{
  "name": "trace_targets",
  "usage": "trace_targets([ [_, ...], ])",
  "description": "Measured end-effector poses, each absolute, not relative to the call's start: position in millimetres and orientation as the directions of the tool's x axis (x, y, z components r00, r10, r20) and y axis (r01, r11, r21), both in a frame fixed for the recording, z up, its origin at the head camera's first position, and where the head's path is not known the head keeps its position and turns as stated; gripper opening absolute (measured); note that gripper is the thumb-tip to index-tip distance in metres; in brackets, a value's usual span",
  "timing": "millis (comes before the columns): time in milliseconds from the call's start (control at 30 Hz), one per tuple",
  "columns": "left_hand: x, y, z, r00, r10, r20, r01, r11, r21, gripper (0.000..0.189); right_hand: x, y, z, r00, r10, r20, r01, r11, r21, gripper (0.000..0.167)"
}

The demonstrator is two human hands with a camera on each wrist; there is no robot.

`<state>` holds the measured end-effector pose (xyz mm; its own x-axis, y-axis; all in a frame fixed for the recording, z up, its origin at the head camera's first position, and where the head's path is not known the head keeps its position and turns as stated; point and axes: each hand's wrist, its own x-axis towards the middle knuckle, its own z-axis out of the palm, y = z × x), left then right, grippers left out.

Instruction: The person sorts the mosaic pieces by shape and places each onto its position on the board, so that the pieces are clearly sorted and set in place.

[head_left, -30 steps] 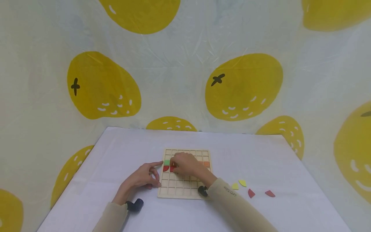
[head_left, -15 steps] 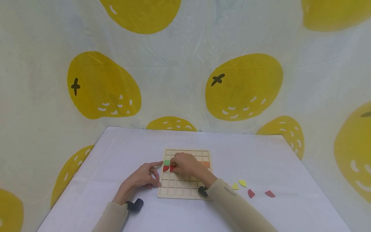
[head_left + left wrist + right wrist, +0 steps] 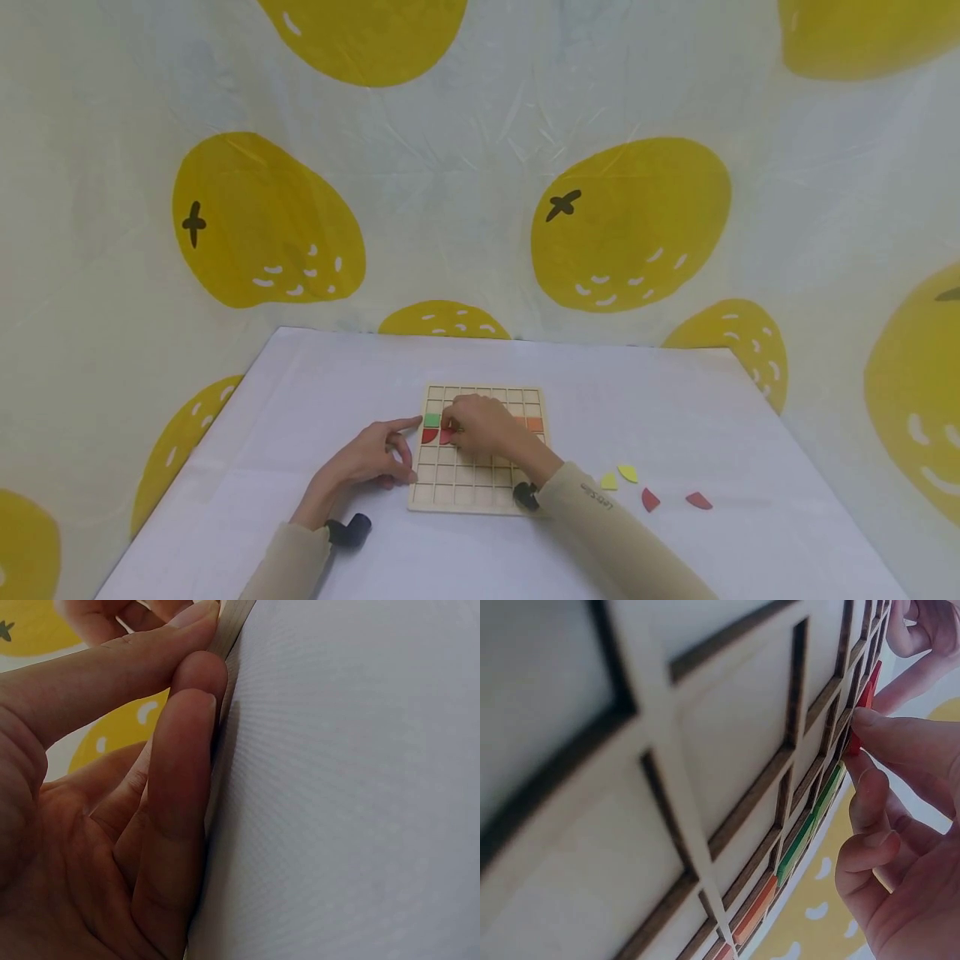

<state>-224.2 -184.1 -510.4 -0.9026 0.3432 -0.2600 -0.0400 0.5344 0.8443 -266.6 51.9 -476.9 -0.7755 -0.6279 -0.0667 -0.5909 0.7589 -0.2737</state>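
Observation:
A pale wooden grid board [image 3: 474, 497] lies on the table. My right hand [image 3: 486, 427] is over its upper left, thumb and forefinger pinching a red quarter-circle piece [image 3: 446, 437] at the second cell of a row. In the right wrist view, the thumb tip lies against this red piece [image 3: 853, 742]. Left of it, another red quarter-circle [image 3: 429, 436] sits in the first cell. Above that is a green square [image 3: 432, 421]. My left hand [image 3: 365, 457] touches the board's left edge with forefinger and thumb spread apart; its other fingers are bent. My right hand hides several cells.
On the table right of the board lie two yellow pieces [image 3: 627, 474] and two red quarter-circles [image 3: 699, 501]. Orange squares [image 3: 534, 424] sit at the right end of the green square's row. A patterned cloth [image 3: 450, 208] hangs behind the white table [image 3: 337, 367].
The pinched red piece now looks paler, its surface catching the light differently. Both hands stay almost where they were, and the board and loose pieces are still.

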Motion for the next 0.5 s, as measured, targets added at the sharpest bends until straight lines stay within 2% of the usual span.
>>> trace_targets([
  [500, -224.9, -185.2, -510.1, -0.9, 0.349, -0.261, -0.037, 0.535, 0.844, 0.094, -268.4, 51.5, -477.8, -0.776, -0.627, -0.068, -0.589, 0.759, -0.277, 0.015],
])
